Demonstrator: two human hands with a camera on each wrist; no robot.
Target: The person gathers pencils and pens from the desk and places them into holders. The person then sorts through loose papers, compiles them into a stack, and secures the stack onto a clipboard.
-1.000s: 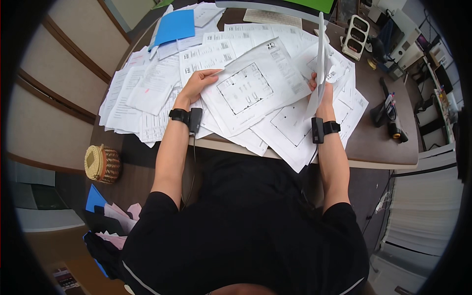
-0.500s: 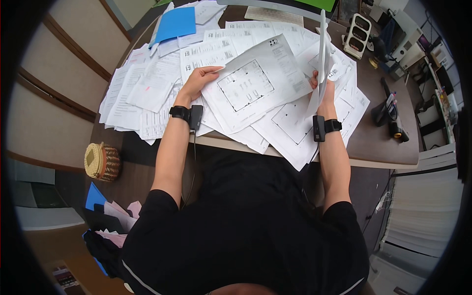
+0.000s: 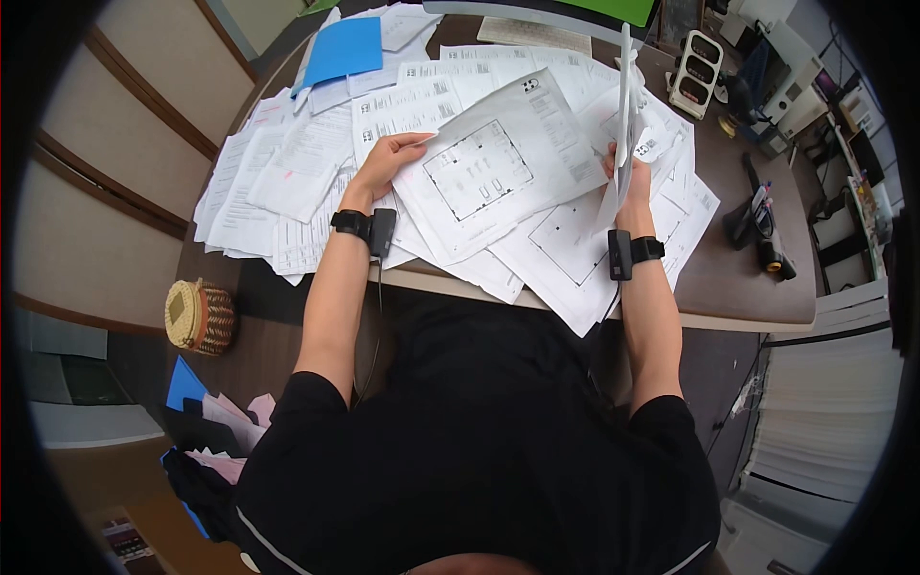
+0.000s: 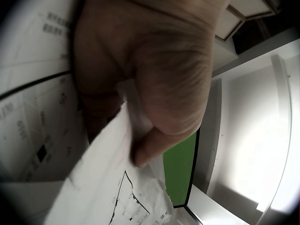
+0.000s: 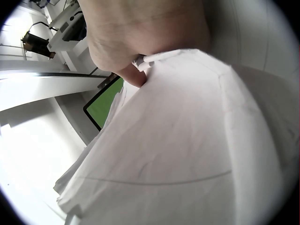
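My left hand (image 3: 388,163) pinches the left edge of a large sheet with a printed floor plan (image 3: 479,172), tilted over the other papers. The left wrist view shows the thumb on top of this sheet (image 4: 98,173), fingers partly hidden beneath. On the right, my right hand (image 3: 634,182) grips a bundle of white sheets (image 3: 625,96), standing nearly upright and seen edge-on in the head view. Up close, the folded, creased bundle (image 5: 168,131) fills much of the right wrist view, with one fingertip showing at its edge. Another floor plan (image 3: 565,244) lies below, overhanging the desk's front edge.
Overlapping printed papers (image 3: 297,168) cover the desk's left and middle, with a blue folder (image 3: 343,48) on top. Behind are a keyboard (image 3: 533,34) and a monitor. A pen holder (image 3: 752,225) and a white rack (image 3: 695,75) stand right. A woven basket (image 3: 201,316) sits left.
Both hands keep their hold and stay almost in place. The floor plan sheet in the left hand shifts only slightly.
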